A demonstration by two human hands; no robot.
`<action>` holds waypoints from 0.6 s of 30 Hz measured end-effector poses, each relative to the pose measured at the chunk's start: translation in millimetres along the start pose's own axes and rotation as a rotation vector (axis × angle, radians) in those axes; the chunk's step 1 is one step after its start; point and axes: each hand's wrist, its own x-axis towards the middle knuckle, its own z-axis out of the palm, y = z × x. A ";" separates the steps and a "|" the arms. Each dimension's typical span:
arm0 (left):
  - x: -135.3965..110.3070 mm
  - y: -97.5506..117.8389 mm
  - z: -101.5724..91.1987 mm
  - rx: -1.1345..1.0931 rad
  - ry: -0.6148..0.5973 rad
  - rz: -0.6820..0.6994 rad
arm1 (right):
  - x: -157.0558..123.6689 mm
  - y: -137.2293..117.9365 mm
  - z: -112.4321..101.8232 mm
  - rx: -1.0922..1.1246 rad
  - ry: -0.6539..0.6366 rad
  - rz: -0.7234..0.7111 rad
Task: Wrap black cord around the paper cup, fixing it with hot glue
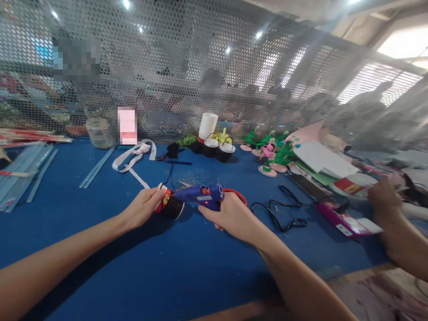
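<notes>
My right hand (pixel 230 216) is closed around a blue hot-glue gun (pixel 202 195), whose nozzle points left. My left hand (pixel 144 206) is closed on a small round black pot with a red and white band (pixel 171 206), held on its side against the blue table (pixel 100 249). The gun's tip sits right at the pot's rim. A black cord (pixel 281 213) trails off to the right of the gun.
Behind stand a stack of white cups (pixel 207 125), two black pots with white tops (pixel 219 149), a white ribbon (pixel 133 157) and green and pink craft plants (pixel 272 154). Another person's hand (pixel 384 203) works at the right near a pink tool (pixel 341 219). A perforated metal screen (pixel 200 67) closes the back.
</notes>
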 end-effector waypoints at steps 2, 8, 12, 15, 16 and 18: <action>-0.2 0.3 0.0 -0.003 0.001 0.002 | -0.4 -0.3 0.4 -0.012 0.030 -0.006; -0.1 0.9 -0.1 -0.010 -0.004 -0.001 | -2.4 -0.7 2.2 -0.049 0.023 -0.045; 0.6 0.5 0.2 -0.031 0.010 -0.013 | -4.8 -0.6 5.4 -0.143 0.095 -0.174; 1.3 0.1 0.4 -0.076 0.006 -0.026 | -8.1 -2.3 7.9 -0.203 0.112 -0.248; 1.4 0.4 0.6 -0.094 0.000 -0.029 | -9.3 -3.2 8.6 -0.218 0.105 -0.264; 1.2 1.4 1.1 -0.118 -0.001 -0.037 | -11.4 -5.0 9.6 -0.243 0.087 -0.280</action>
